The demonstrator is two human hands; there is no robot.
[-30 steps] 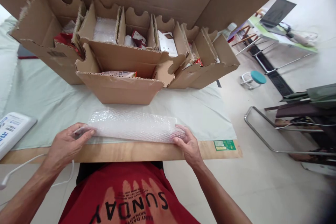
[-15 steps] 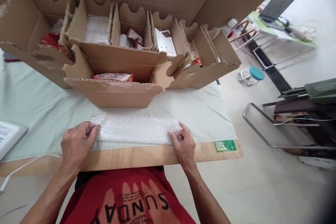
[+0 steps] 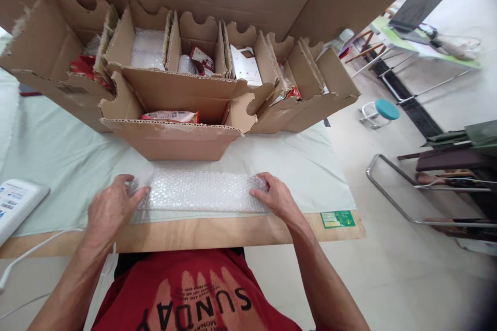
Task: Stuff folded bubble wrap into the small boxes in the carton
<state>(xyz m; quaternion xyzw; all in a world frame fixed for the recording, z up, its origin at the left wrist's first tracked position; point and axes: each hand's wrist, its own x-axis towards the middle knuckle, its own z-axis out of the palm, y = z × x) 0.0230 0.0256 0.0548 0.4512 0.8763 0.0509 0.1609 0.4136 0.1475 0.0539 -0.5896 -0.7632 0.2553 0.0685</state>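
A long bundle of clear bubble wrap (image 3: 200, 191) lies flat on the pale green cloth (image 3: 303, 165) near the table's front edge. My left hand (image 3: 111, 209) grips its left end, fingers curled over the wrap. My right hand (image 3: 274, 196) presses down on the right end, fingers bent over the top. What is inside the wrap is hidden.
Just behind the wrap stands a cardboard box (image 3: 171, 137) holding a packet, with a row of cardboard compartments (image 3: 217, 57) of packets and wrapped items behind it. A white device (image 3: 17, 204) with a cable sits at the left. The wooden table edge (image 3: 202, 230) runs below my hands; stools and a floor lie to the right.
The bubble wrap bundle was rolled forward and flattened on the cloth. Both hands moved from holding its ends to pressing down on top of them.
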